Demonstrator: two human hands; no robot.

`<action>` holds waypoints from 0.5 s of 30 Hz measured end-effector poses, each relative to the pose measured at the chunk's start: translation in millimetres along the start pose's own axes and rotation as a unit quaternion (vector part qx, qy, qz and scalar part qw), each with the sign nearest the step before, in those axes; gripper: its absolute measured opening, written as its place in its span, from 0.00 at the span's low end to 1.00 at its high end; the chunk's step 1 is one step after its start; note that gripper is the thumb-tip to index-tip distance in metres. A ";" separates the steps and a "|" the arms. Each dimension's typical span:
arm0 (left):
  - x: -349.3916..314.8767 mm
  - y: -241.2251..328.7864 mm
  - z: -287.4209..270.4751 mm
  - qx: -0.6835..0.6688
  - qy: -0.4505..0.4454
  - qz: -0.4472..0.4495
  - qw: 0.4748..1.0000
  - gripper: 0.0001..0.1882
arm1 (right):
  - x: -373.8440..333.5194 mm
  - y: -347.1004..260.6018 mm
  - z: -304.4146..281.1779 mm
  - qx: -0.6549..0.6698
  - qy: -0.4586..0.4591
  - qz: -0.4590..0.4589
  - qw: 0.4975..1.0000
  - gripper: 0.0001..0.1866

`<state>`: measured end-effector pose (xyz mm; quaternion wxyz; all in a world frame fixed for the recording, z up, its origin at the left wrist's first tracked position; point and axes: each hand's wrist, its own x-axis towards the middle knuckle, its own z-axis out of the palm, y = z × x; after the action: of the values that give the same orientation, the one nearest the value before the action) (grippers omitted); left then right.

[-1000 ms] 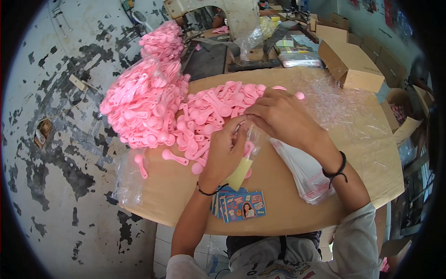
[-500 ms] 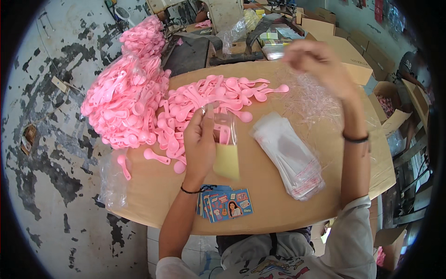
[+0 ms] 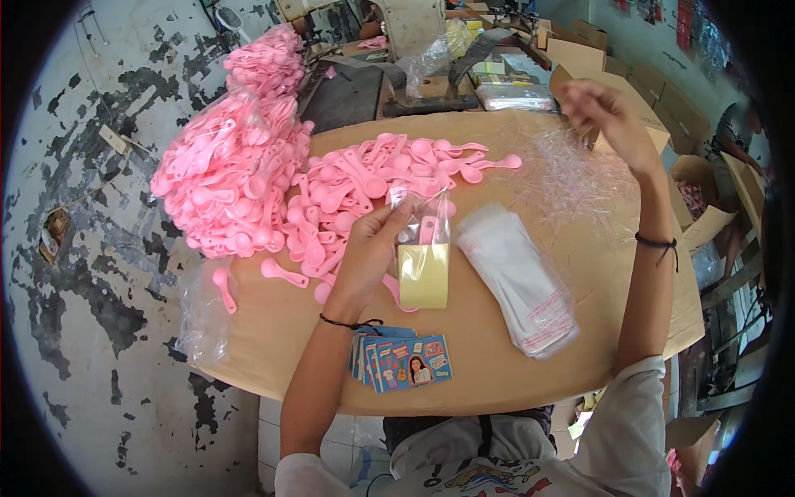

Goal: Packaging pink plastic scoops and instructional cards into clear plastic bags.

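The left hand [image 3: 373,253] grips a narrow, clear plastic bag [image 3: 439,217] at its far end, thumb and fingers pinched on the left side. The bag extends from this grip to the right and back toward the person's body — its long axis runs roughly along the line from the far side of the table [image 3: 290,356] to the near side. A plain yellow rectangular card [image 3: 423,277] occupies the near end of the bag; a glossy pink plastic spoon [image 3: 427,229] shows behind the clear film at the far end. Clearance between bag and table cannot be determined. The left hand is the nearer hand, in direct contact. The right hand [image 3: 611,123] is well apart from the bag, farther out and to the right, above the far-right part of the table near a tangle of thin, clear plastic strips [image 3: 559,174]. Its fingers are loosely curled; whether they hold a strip cannot be told. A stack of flat, clear plastic bags [image 3: 517,273] lies between the two forearms — just right of the held bag, its long axis slanting from far left to near right.
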<state>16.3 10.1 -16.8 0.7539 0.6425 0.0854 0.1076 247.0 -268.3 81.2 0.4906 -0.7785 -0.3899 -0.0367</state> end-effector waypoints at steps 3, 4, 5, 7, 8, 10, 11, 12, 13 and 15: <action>-0.7 -2.7 4.1 -0.022 0.030 0.050 0.998 0.16 | -15.6 -37.6 79.7 -0.007 -0.182 -0.077 0.980 0.19; -2.3 -3.9 2.6 -0.033 0.057 0.062 0.996 0.16 | -20.2 -42.8 112.5 0.019 -0.240 -0.137 0.961 0.19; -3.5 -2.7 4.1 -0.046 0.076 0.074 0.993 0.16 | -25.7 -47.1 138.5 0.040 -0.250 -0.125 0.959 0.18; -2.4 -2.3 10.8 -0.048 0.071 0.089 0.992 0.17 | -30.6 -50.1 159.1 0.062 -0.255 -0.112 0.958 0.17; -2.5 -1.0 9.9 -0.056 0.069 0.100 0.991 0.17 | -30.0 -51.9 163.6 0.092 -0.229 -0.085 0.965 0.16; -3.4 1.5 6.8 -0.063 0.057 0.082 0.993 0.17 | -29.6 -48.6 169.0 0.150 -0.192 -0.052 0.968 0.12; -3.8 2.4 3.9 -0.072 0.039 0.061 0.995 0.17 | -30.6 -49.7 171.2 0.150 -0.198 -0.056 0.967 0.12; -3.9 1.3 3.0 -0.077 0.044 0.062 0.994 0.17 | -33.6 -51.2 171.3 0.165 -0.177 -0.034 0.970 0.11; -3.2 0.5 2.1 -0.053 0.051 0.083 0.994 0.17 | -34.9 -51.2 171.4 0.178 -0.156 -0.011 0.971 0.10; -2.6 -0.3 0.3 -0.004 0.064 0.123 0.990 0.17 | -30.0 -43.9 173.0 0.200 -0.199 -0.013 0.959 0.10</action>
<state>13.9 9.1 -17.0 0.7303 0.6371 0.0533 0.2406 141.7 -139.0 11.0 0.5477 -0.6511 -0.4893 0.1915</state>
